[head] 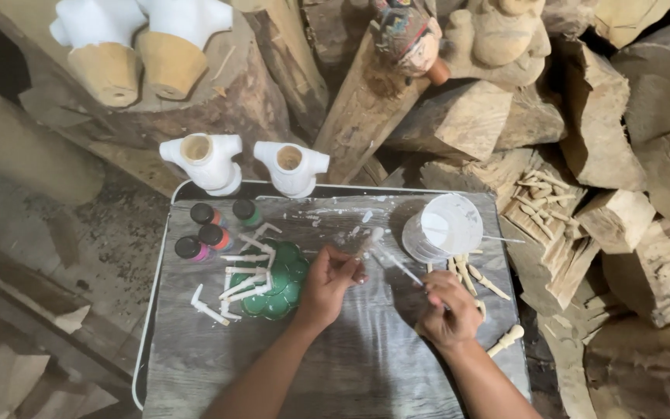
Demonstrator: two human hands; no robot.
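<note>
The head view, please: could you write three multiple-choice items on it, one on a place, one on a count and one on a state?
1. Where do the white-painted sticks lie?
A. on the green palette
B. inside the cup
C. on the floor

2. How many paint bottles stand at the table's left?
A. two
B. four
C. six

3. What is the right hand doing?
A. resting flat and empty
B. holding a brush
C. lifting the cup

Answers: 1 A, the sticks rest across the green palette. 2 B, four dark caps show beside the palette. 3 B, the right hand grips a thin brush that points toward the small piece in the left hand.
</note>
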